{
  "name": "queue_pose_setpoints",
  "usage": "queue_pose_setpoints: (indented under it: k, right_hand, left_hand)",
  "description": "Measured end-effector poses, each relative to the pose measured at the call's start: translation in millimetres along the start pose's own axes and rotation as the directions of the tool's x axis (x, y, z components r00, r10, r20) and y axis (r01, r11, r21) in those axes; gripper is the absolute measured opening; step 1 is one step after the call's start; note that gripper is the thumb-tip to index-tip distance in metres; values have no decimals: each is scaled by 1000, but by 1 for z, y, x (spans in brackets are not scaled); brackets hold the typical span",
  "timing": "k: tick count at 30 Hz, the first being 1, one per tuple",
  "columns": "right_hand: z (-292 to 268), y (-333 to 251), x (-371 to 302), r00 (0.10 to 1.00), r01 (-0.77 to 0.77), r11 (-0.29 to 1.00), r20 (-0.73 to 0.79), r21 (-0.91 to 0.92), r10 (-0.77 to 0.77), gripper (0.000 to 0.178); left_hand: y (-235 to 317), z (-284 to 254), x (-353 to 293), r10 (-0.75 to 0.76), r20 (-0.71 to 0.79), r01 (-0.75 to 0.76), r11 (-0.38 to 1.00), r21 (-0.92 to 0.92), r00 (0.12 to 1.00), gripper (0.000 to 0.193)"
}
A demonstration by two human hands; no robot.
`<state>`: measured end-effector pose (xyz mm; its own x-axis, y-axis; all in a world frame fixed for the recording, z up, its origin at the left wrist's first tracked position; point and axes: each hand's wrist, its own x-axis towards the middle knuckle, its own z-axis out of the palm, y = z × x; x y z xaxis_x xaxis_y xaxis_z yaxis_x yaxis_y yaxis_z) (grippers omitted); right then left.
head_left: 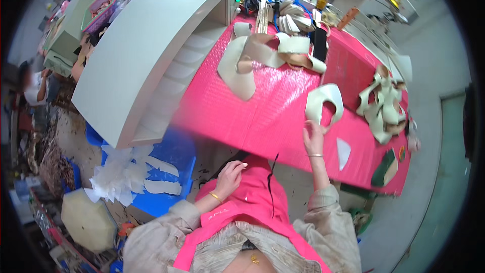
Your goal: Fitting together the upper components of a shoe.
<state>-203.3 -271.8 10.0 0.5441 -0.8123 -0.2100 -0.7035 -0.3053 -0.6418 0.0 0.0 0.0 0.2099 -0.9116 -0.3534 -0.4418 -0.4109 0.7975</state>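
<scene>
My right hand [313, 137] is over the pink-covered table, its fingers closed on the lower end of a white, horseshoe-shaped shoe upper piece [319, 98]. The piece has a rounded opening in its middle. Over my pink apron [257, 182], my left hand [231, 176] rests with loosely bent fingers, and nothing shows in it. To the right of my right hand lies a small white pointed piece [343, 152]. More pale upper pieces [237, 68] lie loosely linked along the table's far side.
A large white machine [151, 35] with a slot-like opening stands at the table's left. Below it, a blue stool [177, 159] bears translucent sheets [118, 174] and white cut pieces. A heap of pale pieces [382, 105] lies at the table's right edge.
</scene>
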Motion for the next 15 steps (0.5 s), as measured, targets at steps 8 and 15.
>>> queue_pose_setpoints:
  k: [8, 15]
  right_hand:
    - [-55, 23, 86, 938, -120, 946, -346, -301, 9, 71]
    - [-47, 14, 54, 994, 90, 996, -71, 20, -88, 52]
  left_hand:
    - [72, 57, 167, 459, 32, -435, 815, 383, 888, 52]
    - [63, 82, 173, 470, 70, -434, 737, 518, 880, 60]
